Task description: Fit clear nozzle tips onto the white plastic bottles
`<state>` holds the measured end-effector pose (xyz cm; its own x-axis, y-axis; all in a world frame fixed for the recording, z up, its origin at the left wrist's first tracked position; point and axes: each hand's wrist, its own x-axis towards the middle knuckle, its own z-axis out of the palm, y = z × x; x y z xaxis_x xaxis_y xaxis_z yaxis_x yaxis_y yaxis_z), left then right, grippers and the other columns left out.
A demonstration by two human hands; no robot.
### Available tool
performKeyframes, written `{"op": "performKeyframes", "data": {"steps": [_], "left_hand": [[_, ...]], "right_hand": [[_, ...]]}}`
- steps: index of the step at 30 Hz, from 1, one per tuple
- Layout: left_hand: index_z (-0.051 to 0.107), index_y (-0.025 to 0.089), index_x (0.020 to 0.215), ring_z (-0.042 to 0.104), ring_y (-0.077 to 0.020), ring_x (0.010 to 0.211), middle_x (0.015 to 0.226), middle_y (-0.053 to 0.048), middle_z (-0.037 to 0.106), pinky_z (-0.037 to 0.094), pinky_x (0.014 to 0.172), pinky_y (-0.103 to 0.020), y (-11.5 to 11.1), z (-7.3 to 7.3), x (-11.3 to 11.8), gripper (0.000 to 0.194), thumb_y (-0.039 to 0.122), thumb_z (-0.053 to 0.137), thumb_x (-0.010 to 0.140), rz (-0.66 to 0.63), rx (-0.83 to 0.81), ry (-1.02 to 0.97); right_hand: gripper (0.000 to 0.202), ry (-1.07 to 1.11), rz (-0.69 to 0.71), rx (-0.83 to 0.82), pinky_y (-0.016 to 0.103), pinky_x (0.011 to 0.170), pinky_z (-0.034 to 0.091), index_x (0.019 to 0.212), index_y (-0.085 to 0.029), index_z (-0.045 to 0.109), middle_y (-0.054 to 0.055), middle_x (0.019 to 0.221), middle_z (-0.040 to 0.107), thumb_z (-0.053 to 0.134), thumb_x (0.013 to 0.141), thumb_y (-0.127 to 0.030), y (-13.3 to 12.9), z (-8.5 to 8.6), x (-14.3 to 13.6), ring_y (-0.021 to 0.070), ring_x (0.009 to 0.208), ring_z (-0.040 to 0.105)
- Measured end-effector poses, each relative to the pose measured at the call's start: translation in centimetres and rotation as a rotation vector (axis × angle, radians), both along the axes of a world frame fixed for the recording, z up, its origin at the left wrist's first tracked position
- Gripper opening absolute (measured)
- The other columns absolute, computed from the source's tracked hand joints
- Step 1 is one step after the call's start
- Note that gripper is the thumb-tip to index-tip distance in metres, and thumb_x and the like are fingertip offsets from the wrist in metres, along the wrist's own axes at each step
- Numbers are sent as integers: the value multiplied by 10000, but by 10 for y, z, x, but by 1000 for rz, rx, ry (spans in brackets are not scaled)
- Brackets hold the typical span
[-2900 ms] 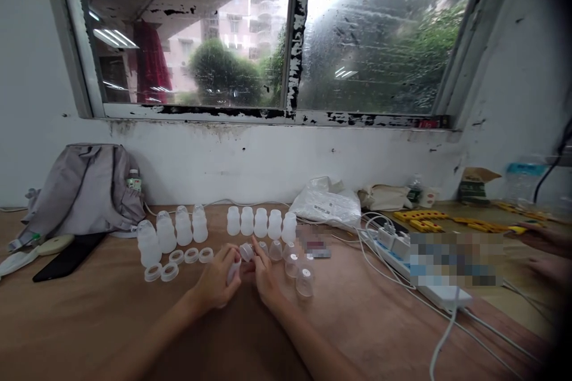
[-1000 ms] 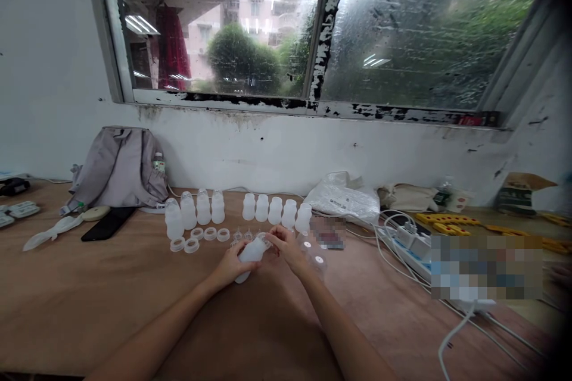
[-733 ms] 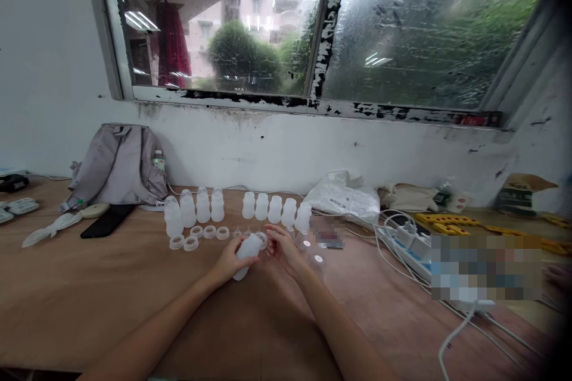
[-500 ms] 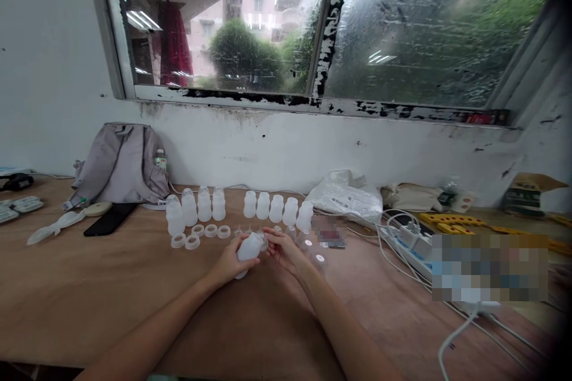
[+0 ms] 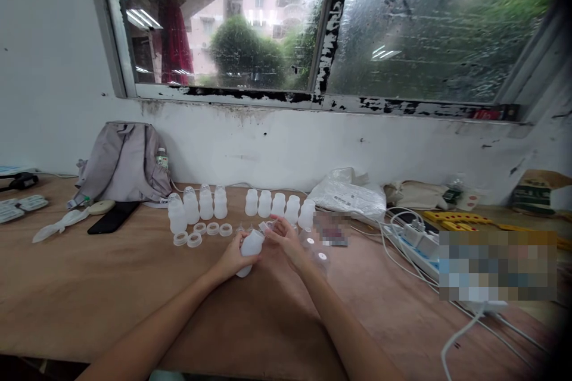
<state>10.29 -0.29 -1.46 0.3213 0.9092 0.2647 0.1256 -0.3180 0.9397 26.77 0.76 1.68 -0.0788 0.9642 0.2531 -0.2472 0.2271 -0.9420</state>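
My left hand (image 5: 233, 258) is wrapped round a frosted white baby bottle (image 5: 252, 245), tilted with its mouth up to the right. At that mouth, my right hand (image 5: 286, 239) pinches a small translucent bottle part (image 5: 267, 226) by its fingertips; it looks like a ring or teat, but fingers partly cover it. Behind my left hand stand several bottles with clear caps (image 5: 206, 203). Several white collar rings (image 5: 213, 229) lie in front of those. Toward the right is a row of bottles without caps (image 5: 279, 207). Clear teats (image 5: 251, 227) are partly hidden behind my hands.
Clear domed covers (image 5: 322, 257) lie right of my right hand. Farther right are a power strip (image 5: 409, 248) with trailing white cables and a plastic bag (image 5: 348, 195). A black phone (image 5: 113, 218) and a grey backpack (image 5: 127, 164) are at the left. A wall with a window closes the back.
My right hand has risen slightly, drawing the translucent part up and away from the bottle's mouth, which now shows more plainly. My left hand still holds the bottle.
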Motion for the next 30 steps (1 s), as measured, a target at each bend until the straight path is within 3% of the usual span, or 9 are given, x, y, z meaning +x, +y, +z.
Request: {"op": "performKeyframes", "data": {"steps": [4, 8, 14, 22, 30], "left_hand": [[436, 165, 827, 537, -146, 710, 763, 8, 547, 412, 623, -249, 1, 2, 0, 404, 275, 714, 555, -36, -80, -31], [472, 152, 823, 528, -144, 713, 762, 3, 541, 399, 616, -242, 1, 3, -2, 388, 280, 720, 553, -48, -138, -48], [453, 159, 832, 546, -139, 607, 702, 14, 555, 412, 582, -262, 5, -3, -2, 456, 322, 747, 524, -109, -210, -116], [463, 155, 830, 555, -145, 607, 707, 10, 565, 412, 563, -261, 7, -4, -2, 495, 373, 759, 498, -107, -228, -69], [456, 157, 836, 527, -139, 669, 723, 16, 539, 394, 572, -232, -2, 5, -3, 452, 341, 737, 533, -140, -155, 6]], "right_hand": [[424, -47, 163, 15, 337, 831, 425, 960, -211, 570, 49, 953, 617, 724, 578, -313, -5, 6, -1, 205, 972, 542], [372, -23, 212, -19, 324, 820, 415, 906, -202, 597, 48, 922, 629, 727, 579, -323, -8, 8, -2, 201, 938, 549], [251, 38, 156, -61, 281, 727, 425, 756, -185, 605, 33, 806, 626, 683, 630, -388, -5, 6, 0, 169, 807, 553], [267, -160, 55, -14, 221, 492, 351, 740, -173, 636, -11, 623, 539, 635, 646, -423, 4, 2, 9, 106, 558, 458], [330, -309, -64, 77, 209, 362, 188, 518, -202, 400, -76, 409, 340, 597, 658, -427, 3, -1, 6, 66, 375, 273]]}}
